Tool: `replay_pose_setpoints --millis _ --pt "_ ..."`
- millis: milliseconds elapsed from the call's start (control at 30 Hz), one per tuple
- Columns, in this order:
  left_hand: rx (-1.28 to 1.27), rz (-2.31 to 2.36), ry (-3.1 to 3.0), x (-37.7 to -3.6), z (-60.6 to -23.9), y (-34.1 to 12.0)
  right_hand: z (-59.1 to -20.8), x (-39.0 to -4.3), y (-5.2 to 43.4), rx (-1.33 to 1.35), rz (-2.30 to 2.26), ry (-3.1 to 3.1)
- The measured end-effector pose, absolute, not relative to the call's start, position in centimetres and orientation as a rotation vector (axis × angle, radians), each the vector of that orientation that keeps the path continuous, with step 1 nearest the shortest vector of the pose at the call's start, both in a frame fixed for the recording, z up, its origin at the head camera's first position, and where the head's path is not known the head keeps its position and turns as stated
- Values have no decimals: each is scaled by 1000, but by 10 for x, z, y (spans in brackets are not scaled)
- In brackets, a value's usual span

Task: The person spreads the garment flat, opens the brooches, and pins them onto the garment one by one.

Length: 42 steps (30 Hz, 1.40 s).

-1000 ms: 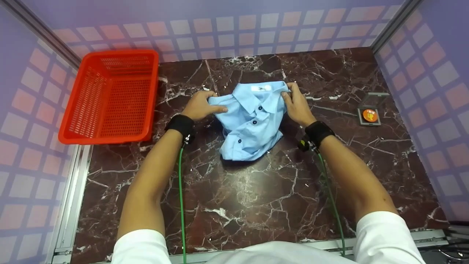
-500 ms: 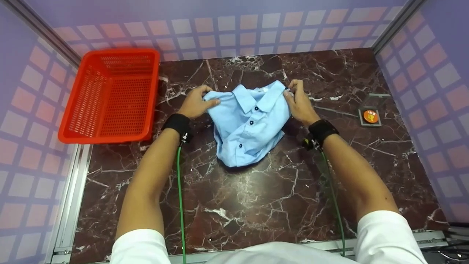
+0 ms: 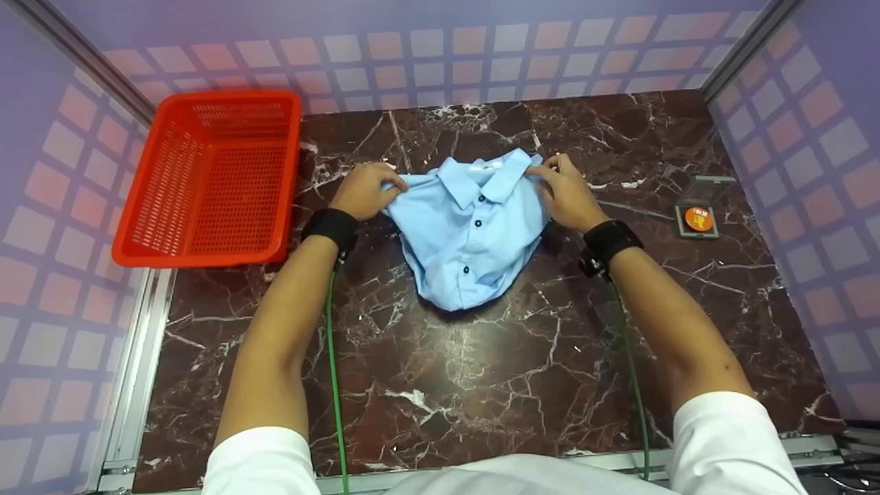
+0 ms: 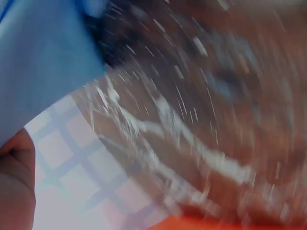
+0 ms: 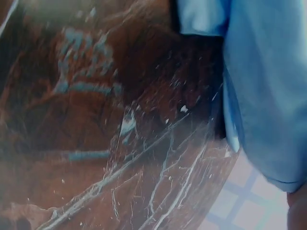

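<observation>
A light blue shirt (image 3: 474,227) with a collar and dark buttons lies front up, its lower part bunched, in the middle of the head view. At its left shoulder edge my left hand (image 3: 364,190) pinches the cloth between thumb and fingers. My right hand (image 3: 569,196) pinches the opposite side, close to the collar. In the left wrist view, blue cloth (image 4: 43,62) hangs from a finger at the lower left, and the picture is blurred. Blue cloth (image 5: 268,91) also fills the right side of the right wrist view, with a bit of hand below it.
A red plastic basket (image 3: 206,262) stands at the left on the dark marbled table (image 3: 467,385). To the right lies a small case (image 3: 700,234) with its clear lid up and an orange round label inside. Tiled panels (image 3: 440,62) enclose the back and sides.
The shirt has been spread wider, its left side drawn outward and its front straightened. My hands have moved slightly apart. The fingers of both hands have shifted on the cloth.
</observation>
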<state>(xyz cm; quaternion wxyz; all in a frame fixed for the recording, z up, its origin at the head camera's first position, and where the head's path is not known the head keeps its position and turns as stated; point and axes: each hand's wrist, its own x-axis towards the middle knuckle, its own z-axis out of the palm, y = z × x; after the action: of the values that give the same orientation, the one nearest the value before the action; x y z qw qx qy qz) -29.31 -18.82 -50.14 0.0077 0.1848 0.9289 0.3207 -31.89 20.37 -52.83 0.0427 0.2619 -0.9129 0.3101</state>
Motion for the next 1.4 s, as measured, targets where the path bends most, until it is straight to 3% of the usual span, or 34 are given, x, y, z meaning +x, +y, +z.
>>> replay_pose_setpoints --millis 133,533,967,1400 --pt "601 660 2977 -295 -501 -184 -531 -323 202 825 718 -2857" --pt "450 300 3164 -306 -515 -175 -531 -337 185 611 285 -2915" --pt "267 92 3312 -322 -527 -160 -537 -357 183 248 207 -3071" --pt "96 65 3154 -334 -545 -159 -550 -365 197 184 358 -3054"
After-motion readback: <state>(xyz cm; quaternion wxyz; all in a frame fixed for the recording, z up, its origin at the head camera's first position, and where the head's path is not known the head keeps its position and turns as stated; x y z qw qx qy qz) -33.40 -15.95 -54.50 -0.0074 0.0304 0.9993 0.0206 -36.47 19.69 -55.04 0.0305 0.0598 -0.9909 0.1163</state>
